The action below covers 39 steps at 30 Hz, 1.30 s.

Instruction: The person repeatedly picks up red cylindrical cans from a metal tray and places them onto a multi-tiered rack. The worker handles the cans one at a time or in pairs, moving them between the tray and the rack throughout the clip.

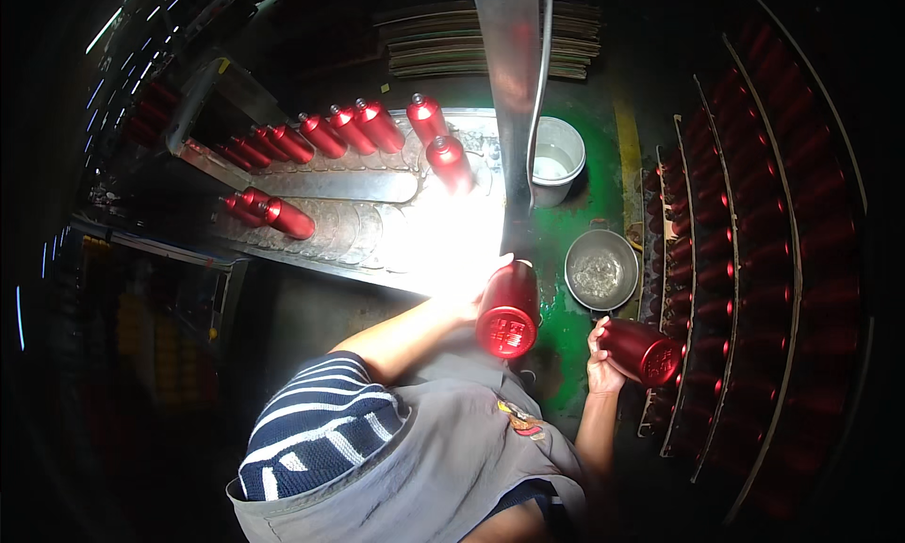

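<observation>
A red metallic bottle (509, 288) is in my left hand (472, 299), its embossed base turned up towards me. Glare from a strong lamp washes out part of that hand. My right hand (604, 365) grips a second red metallic bottle (633, 348) by its side, also with the embossed base towards me. This one is close to the stacked rows of red bottles (714, 278) on the right. Left of my left hand is a metal conveyor (322, 186) of overlapping plates, carrying several upright red bottles (382, 127) with narrow necks.
A white bucket (558, 136) and a metal pot (601, 267) stand on the green floor (558, 380). Thin boards (735, 225) separate the bottle layers. A vertical metal panel (512, 69) rises ahead of me, with stacked flat sheets (431, 48) behind it.
</observation>
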Each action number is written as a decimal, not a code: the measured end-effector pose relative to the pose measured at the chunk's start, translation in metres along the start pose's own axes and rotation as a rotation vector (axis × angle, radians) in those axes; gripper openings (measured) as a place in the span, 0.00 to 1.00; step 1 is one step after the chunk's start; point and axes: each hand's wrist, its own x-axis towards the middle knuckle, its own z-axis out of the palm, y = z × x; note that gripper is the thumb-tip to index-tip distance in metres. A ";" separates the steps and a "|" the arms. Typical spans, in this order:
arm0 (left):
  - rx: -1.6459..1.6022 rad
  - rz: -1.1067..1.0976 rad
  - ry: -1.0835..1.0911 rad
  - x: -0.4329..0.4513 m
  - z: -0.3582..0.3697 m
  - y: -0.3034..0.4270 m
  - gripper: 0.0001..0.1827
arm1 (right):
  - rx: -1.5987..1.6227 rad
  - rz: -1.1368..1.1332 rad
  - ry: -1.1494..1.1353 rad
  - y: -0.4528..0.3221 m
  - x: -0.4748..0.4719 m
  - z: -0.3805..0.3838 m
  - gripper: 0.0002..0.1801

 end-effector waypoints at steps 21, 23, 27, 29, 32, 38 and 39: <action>1.783 1.137 1.099 -0.228 -0.128 0.182 0.21 | -2.762 -0.575 -0.163 0.368 0.280 -0.068 0.28; 1.928 1.263 0.934 -0.236 -0.116 0.184 0.20 | -2.812 -0.610 -0.239 0.370 0.292 -0.083 0.28; 1.685 1.429 0.977 -0.289 -0.106 0.272 0.21 | -2.929 -0.590 -0.223 0.369 0.303 -0.079 0.30; 1.543 1.553 1.064 -0.308 -0.111 0.366 0.24 | -2.981 -0.536 -0.245 0.365 0.305 -0.064 0.28; 1.676 1.320 1.276 -0.311 -0.142 0.486 0.27 | -3.003 -0.529 -0.306 0.356 0.303 -0.042 0.29; 1.621 0.855 1.478 -0.285 -0.217 0.578 0.27 | -2.581 -0.430 0.264 0.325 0.230 -0.027 0.19; 1.580 0.828 1.504 -0.285 -0.223 0.580 0.25 | -2.715 -0.498 0.247 0.315 0.210 -0.026 0.19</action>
